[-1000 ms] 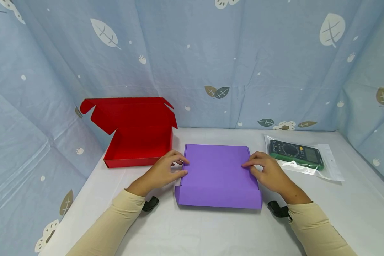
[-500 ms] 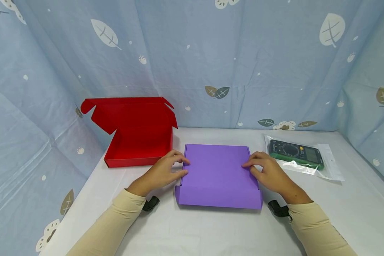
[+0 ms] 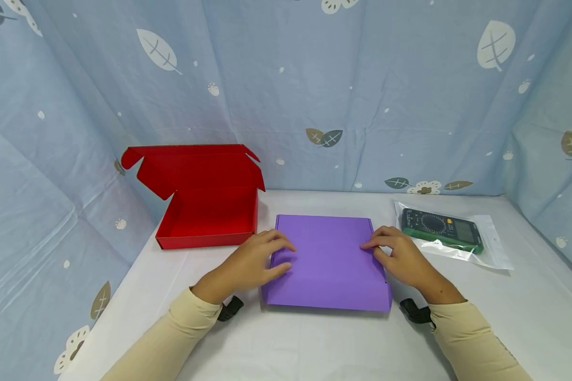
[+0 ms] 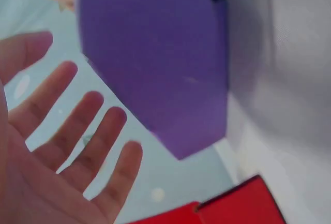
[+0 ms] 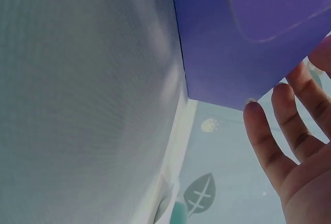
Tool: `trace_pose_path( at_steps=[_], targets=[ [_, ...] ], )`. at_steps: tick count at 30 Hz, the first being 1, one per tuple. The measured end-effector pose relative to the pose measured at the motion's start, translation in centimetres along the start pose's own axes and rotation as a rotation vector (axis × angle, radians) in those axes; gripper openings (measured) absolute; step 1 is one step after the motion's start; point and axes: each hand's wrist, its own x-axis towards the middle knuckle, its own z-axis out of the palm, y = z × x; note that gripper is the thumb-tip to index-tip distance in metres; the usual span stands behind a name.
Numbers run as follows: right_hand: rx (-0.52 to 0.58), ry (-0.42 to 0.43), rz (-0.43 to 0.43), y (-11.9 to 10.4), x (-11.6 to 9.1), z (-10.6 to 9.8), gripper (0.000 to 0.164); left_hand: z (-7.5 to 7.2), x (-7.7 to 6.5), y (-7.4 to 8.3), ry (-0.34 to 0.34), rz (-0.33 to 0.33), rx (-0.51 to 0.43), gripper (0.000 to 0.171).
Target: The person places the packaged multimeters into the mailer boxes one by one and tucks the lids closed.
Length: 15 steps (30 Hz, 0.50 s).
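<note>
One purple box (image 3: 326,254) between left hand (image 3: 250,262) and right hand (image 3: 401,256)

Purple box: flat, lid down, mid-width on the white surface (image 3: 333,346); front flap (image 3: 329,297) juts toward the near edge. Left hand: grip spread, over the box's left edge; left wrist view shows a gap between it and the box. Right hand: grip loosely bent, tips touching the box's right edge. Red box (image 3: 205,242): lid raised, at the surface's far left corner. Multimeter (image 3: 440,231): in a clear bag (image 3: 495,248), near the far right corner. Blue patterned cloth (image 3: 276,100) hangs along the far edge.
</note>
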Motion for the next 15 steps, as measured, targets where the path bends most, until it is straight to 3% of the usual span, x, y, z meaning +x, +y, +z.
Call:
trace_pose_path(
  at_steps=[6, 15],
  targets=[
    [0.000, -0.003, -0.001, 0.0, 0.0, 0.0, 0.031, -0.1, -0.3, 1.6, -0.086, 0.077, 0.040, 0.042],
    [-0.011, 0.012, -0.008, 0.0, 0.0, 0.1, 0.030, 0.3, -1.0, 2.7, -0.225, 0.062, 0.078, 0.073]
  ],
)
